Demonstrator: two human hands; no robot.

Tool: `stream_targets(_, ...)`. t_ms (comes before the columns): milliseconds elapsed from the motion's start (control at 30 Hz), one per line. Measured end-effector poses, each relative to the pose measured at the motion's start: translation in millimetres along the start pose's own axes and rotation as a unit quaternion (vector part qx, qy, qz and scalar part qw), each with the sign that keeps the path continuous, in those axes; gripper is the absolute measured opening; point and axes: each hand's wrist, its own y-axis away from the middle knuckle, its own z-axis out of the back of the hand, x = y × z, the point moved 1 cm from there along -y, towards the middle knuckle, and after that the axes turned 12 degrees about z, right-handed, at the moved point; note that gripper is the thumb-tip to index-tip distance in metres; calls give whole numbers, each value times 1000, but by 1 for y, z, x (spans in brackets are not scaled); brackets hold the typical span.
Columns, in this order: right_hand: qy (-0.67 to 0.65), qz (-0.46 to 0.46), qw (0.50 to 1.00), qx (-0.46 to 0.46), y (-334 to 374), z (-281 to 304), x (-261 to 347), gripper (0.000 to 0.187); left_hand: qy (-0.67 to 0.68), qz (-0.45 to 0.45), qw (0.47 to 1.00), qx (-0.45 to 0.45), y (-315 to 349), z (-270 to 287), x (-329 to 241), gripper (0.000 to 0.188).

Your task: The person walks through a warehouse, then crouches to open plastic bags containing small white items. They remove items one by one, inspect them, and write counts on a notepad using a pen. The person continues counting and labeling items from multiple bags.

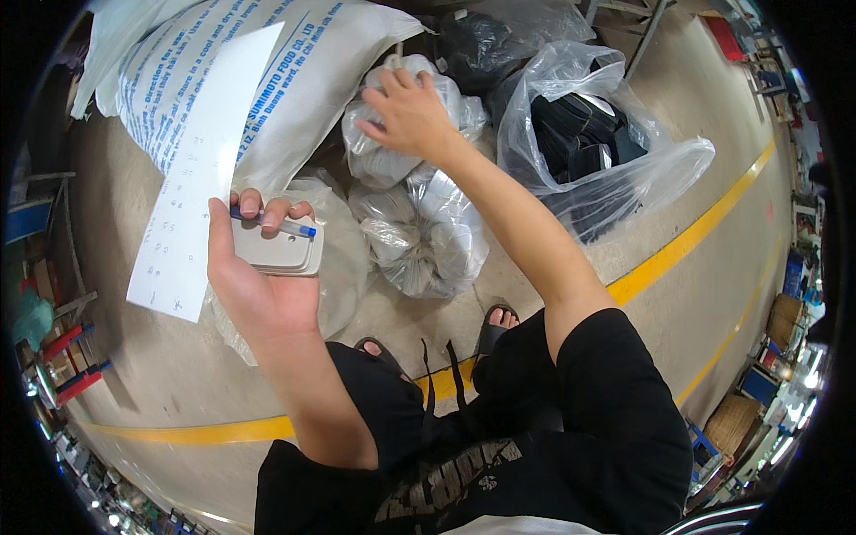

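Observation:
My left hand (272, 294) is closed around a flat whitish thing with rounded corners (267, 247), whose kind I cannot make out. A pen (299, 229) with a blue end lies across it under my fingers. Between thumb and palm side stands a long sheet of white paper (183, 201) with handwritten marks. My right hand (410, 116) reaches forward, fingers spread, over a clear plastic bag of whitish contents (379, 162); its fingertips seem to touch the bag. Just nearer is a similar bag (423, 236), tied in a bunch.
A large white sack with blue print (308, 53) lies at the far left. An open clear bag (660, 169) holds black bundles (580, 134) on the right. A dark bag (473, 49) sits behind. Crumpled plastic (343, 267) lies nearer. Yellow lines (660, 259) cross the floor.

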Motion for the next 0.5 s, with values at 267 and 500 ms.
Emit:
stream_targets(267,-197,-154,959,-131,35,12,-70,42,93,60,994,2,-5,15,-13,16)
stream_targets(500,-435,-323,799,-261,85,51,-126,49,59,53,997,6,-19,17,-14,17)
